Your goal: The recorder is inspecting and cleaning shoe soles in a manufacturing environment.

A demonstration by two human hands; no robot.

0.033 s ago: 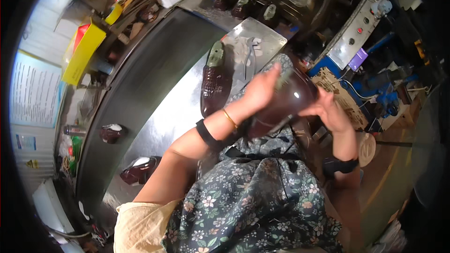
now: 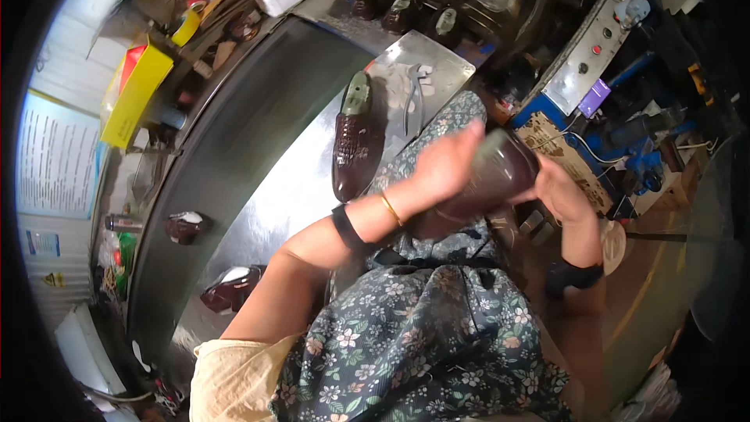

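Observation:
A glossy dark brown shoe (image 2: 500, 176) on a green last is held up over my lap, tilted and partly blurred. My left hand (image 2: 449, 162) is closed on its left side by the green last, with its fingertips smeared by motion. At the shoe's right end my right hand (image 2: 564, 191) grips it, and some of those fingers are hidden behind it. A second brown shoe (image 2: 355, 144), textured across the upper and also on a green last, lies on the metal bench (image 2: 269, 180) to the left. Lasting pincers (image 2: 414, 100) rest beside it on a metal plate (image 2: 449, 66).
Several shoes on green lasts (image 2: 400, 14) stand at the back. Two more brown shoes, one on the dark curved band (image 2: 186, 227) and one lower down (image 2: 229, 289), are at the left. A machine with a control panel (image 2: 582, 62) stands at the right. A yellow box (image 2: 141, 94) is far left.
The shoe in my hands has turned a little, showing more of the green last. My left hand has shifted slightly right, and my right hand has moved slightly right and down.

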